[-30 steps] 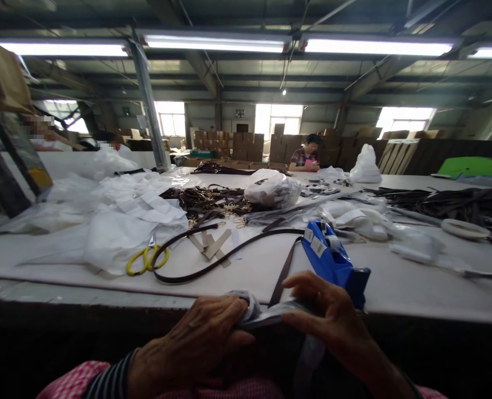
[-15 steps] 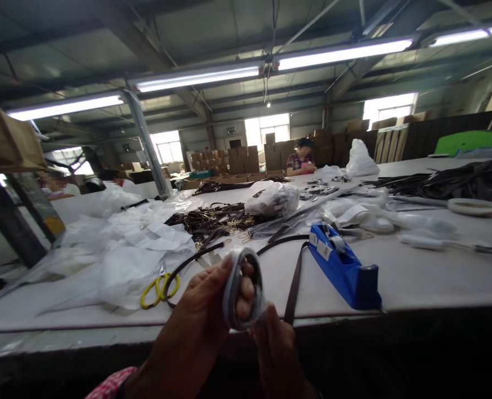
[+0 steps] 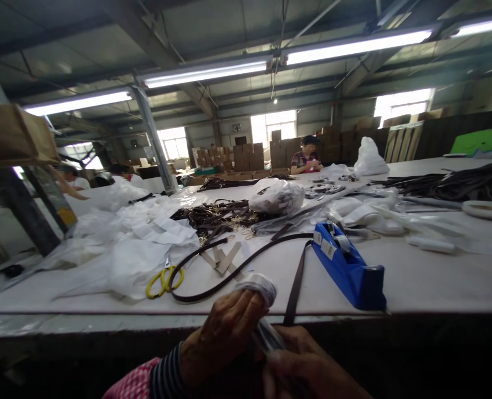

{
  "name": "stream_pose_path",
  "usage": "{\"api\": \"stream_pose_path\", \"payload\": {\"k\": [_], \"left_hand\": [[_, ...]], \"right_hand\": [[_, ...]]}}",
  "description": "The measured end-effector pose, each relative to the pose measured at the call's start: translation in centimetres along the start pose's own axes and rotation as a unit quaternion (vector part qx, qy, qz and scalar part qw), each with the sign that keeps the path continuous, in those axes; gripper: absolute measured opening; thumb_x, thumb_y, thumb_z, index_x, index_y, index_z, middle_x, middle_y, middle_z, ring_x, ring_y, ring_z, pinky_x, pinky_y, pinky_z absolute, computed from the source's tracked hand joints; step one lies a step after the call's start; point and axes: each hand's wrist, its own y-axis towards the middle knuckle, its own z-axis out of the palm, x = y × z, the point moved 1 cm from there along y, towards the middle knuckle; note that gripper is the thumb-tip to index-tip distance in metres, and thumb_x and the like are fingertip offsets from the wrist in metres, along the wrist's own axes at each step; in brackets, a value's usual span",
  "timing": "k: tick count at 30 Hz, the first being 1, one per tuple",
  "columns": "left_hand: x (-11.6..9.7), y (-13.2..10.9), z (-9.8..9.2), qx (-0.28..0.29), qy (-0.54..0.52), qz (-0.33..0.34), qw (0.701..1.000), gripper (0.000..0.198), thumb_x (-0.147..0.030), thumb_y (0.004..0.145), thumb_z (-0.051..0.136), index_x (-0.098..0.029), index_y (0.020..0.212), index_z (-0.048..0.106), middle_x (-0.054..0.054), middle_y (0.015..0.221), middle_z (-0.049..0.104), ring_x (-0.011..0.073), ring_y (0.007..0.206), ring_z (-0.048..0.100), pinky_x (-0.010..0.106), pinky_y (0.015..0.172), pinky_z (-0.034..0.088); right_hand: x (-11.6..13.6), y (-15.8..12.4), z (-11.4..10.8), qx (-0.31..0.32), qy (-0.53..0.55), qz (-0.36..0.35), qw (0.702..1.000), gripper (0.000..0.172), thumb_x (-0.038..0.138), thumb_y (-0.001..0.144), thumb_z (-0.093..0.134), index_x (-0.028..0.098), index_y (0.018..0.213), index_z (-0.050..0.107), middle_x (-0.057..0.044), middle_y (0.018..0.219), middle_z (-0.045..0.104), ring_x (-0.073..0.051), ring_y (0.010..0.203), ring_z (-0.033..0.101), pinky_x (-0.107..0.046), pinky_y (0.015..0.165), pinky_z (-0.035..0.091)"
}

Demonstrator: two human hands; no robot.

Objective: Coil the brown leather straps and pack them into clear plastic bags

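Observation:
My left hand (image 3: pixel 229 318) is closed, its fingers tucked inside a coiled strap in whitish plastic (image 3: pixel 265 285), just beyond the table's front edge. From the coil a grey, shiny, plastic-covered length (image 3: pixel 268 336) runs down to my right hand (image 3: pixel 302 357), which pinches it between thumb and fingers. Part of the right hand lies in dark shadow. Beyond the hands, a dark brown strap (image 3: pixel 204 296) curves over the white table (image 3: pixel 138 308), and several flat greyish strips (image 3: pixel 225 259) lie inside its bend.
Yellow-handled scissors (image 3: pixel 163 282) lie to the left beside crumpled white plastic (image 3: pixel 133 263). A blue tape dispenser (image 3: pixel 354 271) stands at the right. Dark straps with metal clasps (image 3: pixel 213 216) are heaped behind. A co-worker (image 3: pixel 308 158) sits across the table.
My left hand has turned over with the coil, so its back now shows. The right hand has moved down and right, drawing out a length of the strap. The view has shifted slightly.

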Motion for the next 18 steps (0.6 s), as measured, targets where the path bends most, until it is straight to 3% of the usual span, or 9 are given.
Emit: {"api": "stream_pose_path", "payload": {"k": [2, 6, 10, 14, 16, 18], "left_hand": [[-0.2, -0.3, -0.1, 0.067, 0.078, 0.056, 0.993, 0.031, -0.024, 0.105, 0.050, -0.017, 0.129, 0.068, 0.016, 0.113, 0.074, 0.0323, 0.107, 0.068, 0.042, 0.098, 0.048], [-0.4, -0.8, -0.1, 0.141, 0.172, 0.099, 0.970, 0.038, -0.038, 0.103, 0.055, -0.011, 0.128, 0.063, 0.019, 0.115, 0.072, 0.0342, 0.101, 0.068, 0.041, 0.089, 0.049], [0.2, -1.7, -0.4, 0.151, 0.190, 0.115, 0.963, 0.029, -0.015, 0.105, 0.041, -0.017, 0.122, 0.064, 0.013, 0.109, 0.073, 0.0266, 0.096, 0.066, 0.034, 0.087, 0.045], [0.8, -2.6, -2.3, 0.146, 0.077, -0.007, 0.986, 0.012, -0.026, 0.097, 0.059, -0.022, 0.088, 0.065, 0.002, 0.080, 0.067, 0.0177, 0.067, 0.053, 0.028, 0.069, 0.039], [0.8, -2.9, -3.4, 0.142, -0.035, -0.102, 0.984, 0.014, -0.033, 0.092, 0.068, -0.023, 0.082, 0.067, -0.001, 0.073, 0.064, 0.0161, 0.063, 0.050, 0.025, 0.064, 0.038], [0.4, -3.1, -4.2, 0.138, -0.187, -0.205, 0.951, 0.016, -0.034, 0.083, 0.075, -0.023, 0.073, 0.070, -0.003, 0.064, 0.060, 0.0149, 0.057, 0.046, 0.024, 0.056, 0.036]], "right_hand": [[0.3, 0.1, -1.0, -0.004, 0.029, 0.045, 0.999, 0.041, 0.036, 0.081, 0.075, 0.011, 0.112, 0.065, -0.007, 0.073, 0.073, -0.007, 0.044, 0.053, -0.014, 0.043, 0.038], [1.3, 0.7, -2.3, 0.019, 0.028, 0.087, 0.996, 0.046, 0.025, 0.078, 0.073, 0.010, 0.119, 0.060, -0.009, 0.074, 0.076, -0.008, 0.038, 0.056, -0.013, 0.037, 0.041], [2.7, 1.1, -2.4, 0.058, -0.040, 0.131, 0.989, 0.049, 0.026, 0.082, 0.072, 0.015, 0.126, 0.057, -0.004, 0.075, 0.075, -0.008, 0.041, 0.058, -0.013, 0.040, 0.042], [4.4, -0.5, -2.4, 0.011, -0.245, 0.078, 0.966, 0.034, 0.028, 0.085, 0.075, 0.021, 0.117, 0.065, 0.003, 0.080, 0.070, -0.010, 0.060, 0.061, -0.016, 0.053, 0.046], [4.7, -1.7, -2.4, -0.023, -0.386, 0.011, 0.922, 0.041, 0.026, 0.081, 0.082, 0.027, 0.119, 0.069, 0.001, 0.094, 0.072, -0.016, 0.080, 0.065, -0.021, 0.067, 0.051], [4.5, -2.4, -2.3, -0.057, -0.492, -0.069, 0.866, 0.054, 0.025, 0.078, 0.086, 0.032, 0.128, 0.068, -0.003, 0.115, 0.073, -0.025, 0.100, 0.067, -0.030, 0.084, 0.054]]}}
